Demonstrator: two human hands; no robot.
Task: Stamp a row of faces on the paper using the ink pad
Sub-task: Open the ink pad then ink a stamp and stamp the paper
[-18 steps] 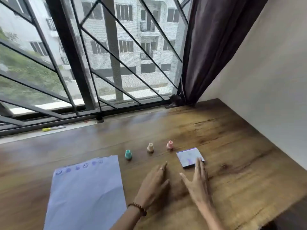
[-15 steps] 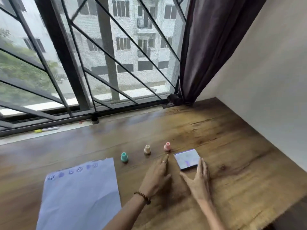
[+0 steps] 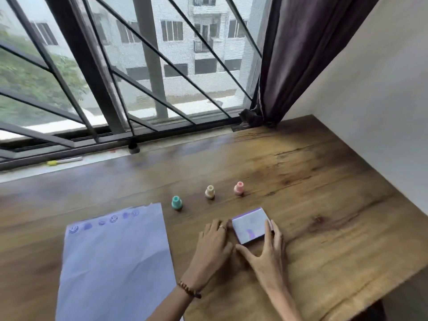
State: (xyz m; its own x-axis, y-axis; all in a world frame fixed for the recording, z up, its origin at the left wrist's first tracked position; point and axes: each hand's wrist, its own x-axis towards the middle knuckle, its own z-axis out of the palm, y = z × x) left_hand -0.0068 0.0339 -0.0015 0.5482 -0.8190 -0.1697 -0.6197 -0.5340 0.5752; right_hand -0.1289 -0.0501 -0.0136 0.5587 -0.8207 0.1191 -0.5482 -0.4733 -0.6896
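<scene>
A white sheet of paper (image 3: 115,262) lies on the wooden table (image 3: 324,205) at the left, with a row of several purple stamped faces (image 3: 104,222) along its far edge. Three small stamps stand behind my hands: teal (image 3: 176,202), cream (image 3: 209,191) and pink (image 3: 238,188). The white, purple-stained ink pad (image 3: 250,225) sits between my hands. My left hand (image 3: 214,246) lies flat, its fingertips touching the pad's left edge. My right hand (image 3: 266,253) brackets the pad, fingers along its right side and thumb at its near corner.
A barred window (image 3: 139,77) runs along the table's far side, with a yellow-capped pen (image 3: 62,161) on its sill. A dark curtain (image 3: 301,54) hangs at the back right beside a white wall (image 3: 382,112). The table's front edge (image 3: 382,295) drops off at the near right.
Both hands have slid forward on the table and closed in on the ink pad, so that they now touch its sides. The view has tilted and moved closer.
</scene>
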